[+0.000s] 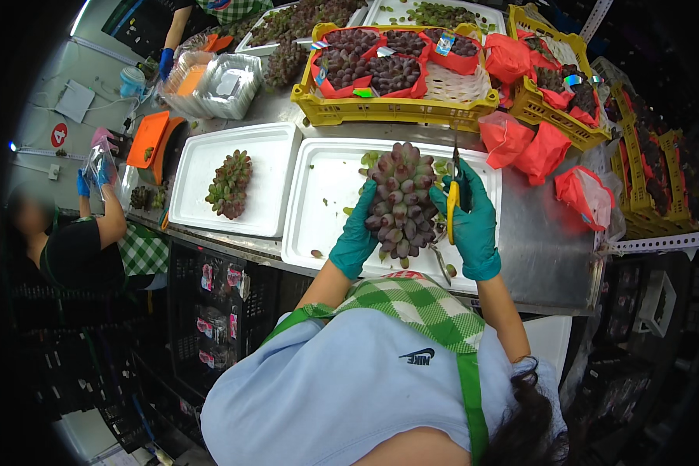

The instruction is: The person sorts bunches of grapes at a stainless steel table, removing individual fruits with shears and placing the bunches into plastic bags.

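A large bunch of purple-red grapes [402, 201] is held up over a white foam tray [306, 192]. My left hand [354, 236], in a teal glove, grips the bunch from its left side. In my teal-gloved right hand [475, 224] is a pair of scissors [453, 212] with yellow handles, blades pointing away from me; its fingertips meet the right side of the bunch. Loose green grapes [370, 159] lie in the tray, partly hidden behind the bunch. To the left, a smaller green-red bunch [230, 185] rests in a second white tray [268, 215].
A yellow crate [384, 110] behind the trays holds grapes in red paper wraps. Crumpled red wraps [539, 151] lie at the right on the metal table [542, 244]. Clear plastic boxes [230, 84] are stacked at the back left. A co-worker [81, 244] handles a bag at far left.
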`<state>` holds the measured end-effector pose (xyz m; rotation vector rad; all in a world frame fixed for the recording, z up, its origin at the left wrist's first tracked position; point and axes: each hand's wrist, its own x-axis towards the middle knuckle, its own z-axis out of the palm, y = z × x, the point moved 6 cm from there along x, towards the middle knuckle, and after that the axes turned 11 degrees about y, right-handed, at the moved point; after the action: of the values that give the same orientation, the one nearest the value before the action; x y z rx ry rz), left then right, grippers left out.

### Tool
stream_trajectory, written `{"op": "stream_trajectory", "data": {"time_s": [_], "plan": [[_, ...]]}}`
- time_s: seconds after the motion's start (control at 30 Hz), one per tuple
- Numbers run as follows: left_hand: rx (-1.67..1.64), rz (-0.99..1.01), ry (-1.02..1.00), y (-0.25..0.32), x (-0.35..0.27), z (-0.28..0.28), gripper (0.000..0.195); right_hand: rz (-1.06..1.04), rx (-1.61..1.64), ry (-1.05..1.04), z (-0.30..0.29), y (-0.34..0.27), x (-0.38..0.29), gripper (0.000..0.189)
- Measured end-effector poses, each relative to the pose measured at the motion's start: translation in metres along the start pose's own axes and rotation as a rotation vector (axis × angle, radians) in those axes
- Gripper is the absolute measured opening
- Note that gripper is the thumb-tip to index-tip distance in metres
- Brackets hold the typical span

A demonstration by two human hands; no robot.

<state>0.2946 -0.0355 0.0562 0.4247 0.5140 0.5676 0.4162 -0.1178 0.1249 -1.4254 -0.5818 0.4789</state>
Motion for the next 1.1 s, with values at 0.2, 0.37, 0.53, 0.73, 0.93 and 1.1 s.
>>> {"op": "stream_trajectory", "data": {"time_s": [0.2, 0.37, 0.53, 0.73, 0.93, 1.1], "plan": [[-0.16, -0.008, 0.007, -0.003, 0.007, 0.011, 0.057, 0.007, -0.078, -0.035, -0.008, 0.008, 0.013, 0.047], [-0.267, -0.016, -0.037, 0.006, 0.002, 0.01, 0.057, 0.116, -0.707, -0.154, -0.029, 0.07, 0.013, 0.052], [-0.244, 0.05, 0.043, 0.013, 0.005, 0.003, 0.057, 0.06, -0.888, -0.255, -0.042, 0.138, -0.008, 0.042], [-0.038, 0.159, 0.235, 0.025, -0.004, 0.008, 0.056, -0.062, -0.698, -0.099, -0.044, 0.123, -0.008, 0.044], [-0.012, 0.23, 0.198, 0.03, -0.001, 0.002, 0.056, 0.141, -0.291, -0.264, -0.04, 0.024, -0.01, 0.043], [-0.044, 0.262, 0.188, 0.035, -0.002, 0.0, 0.057, 0.247, -0.366, -0.599, -0.036, -0.031, -0.029, 0.041]]}}
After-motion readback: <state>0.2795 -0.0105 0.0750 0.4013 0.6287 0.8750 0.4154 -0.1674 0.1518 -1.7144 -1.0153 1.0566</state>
